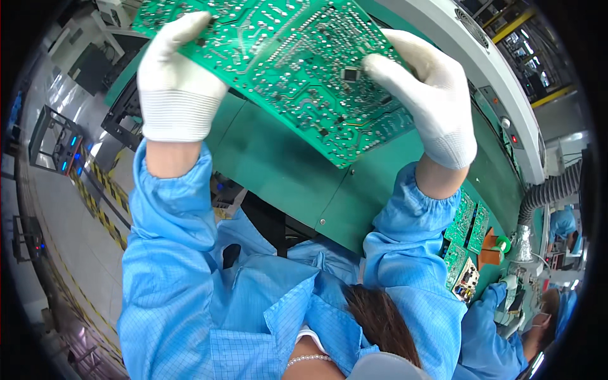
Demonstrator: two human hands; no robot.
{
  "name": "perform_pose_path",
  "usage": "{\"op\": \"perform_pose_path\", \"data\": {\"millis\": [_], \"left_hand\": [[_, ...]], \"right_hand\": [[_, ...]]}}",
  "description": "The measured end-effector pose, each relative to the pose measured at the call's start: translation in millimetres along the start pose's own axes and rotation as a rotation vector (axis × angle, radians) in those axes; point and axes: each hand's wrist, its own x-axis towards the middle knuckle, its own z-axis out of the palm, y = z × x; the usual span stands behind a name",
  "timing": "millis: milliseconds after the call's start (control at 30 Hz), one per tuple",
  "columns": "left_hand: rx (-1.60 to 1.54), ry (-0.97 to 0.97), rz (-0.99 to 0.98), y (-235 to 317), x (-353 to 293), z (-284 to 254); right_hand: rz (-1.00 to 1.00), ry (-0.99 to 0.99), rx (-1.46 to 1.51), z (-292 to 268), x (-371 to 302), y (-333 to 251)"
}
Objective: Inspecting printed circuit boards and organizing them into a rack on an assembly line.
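Evidently, the board (pixel 285 73) tilts above the bench (pixel 278 161), its long near edge slanting across it — left hand (pixel 177 76) gripping the end toward the bench's left, right hand (pixel 434 92) the opposite edge, thumbs (pixel 383 68) on the soldered face.

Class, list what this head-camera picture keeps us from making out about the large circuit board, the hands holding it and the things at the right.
All in the head view:
Large green circuit board: other face turned away; upper part cut off by the top edge.
Left hand and right hand: fingertips, except the thumbs', hidden behind that board.
Small green circuit boards: components too small.
Grey corrugated duct: far end lost at the dark rim.
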Motion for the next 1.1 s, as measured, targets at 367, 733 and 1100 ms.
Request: {"op": "perform_pose_path", "data": {"millis": [367,733,1100], "left_hand": [[1.029,-0.048,-0.172,-82,-85,-61],[1.298,-0.145,0.086,-95,-99,-73],[1.327,-0.184,0.153,-94,-99,-72]], "right_hand": [[-0.09,0.125,-0.497,-70,29,-57],[-0.061,-0.597,-1.04,-23,144,-17],[0.023,-0.661,-1.02,-8,147,-24]]}}
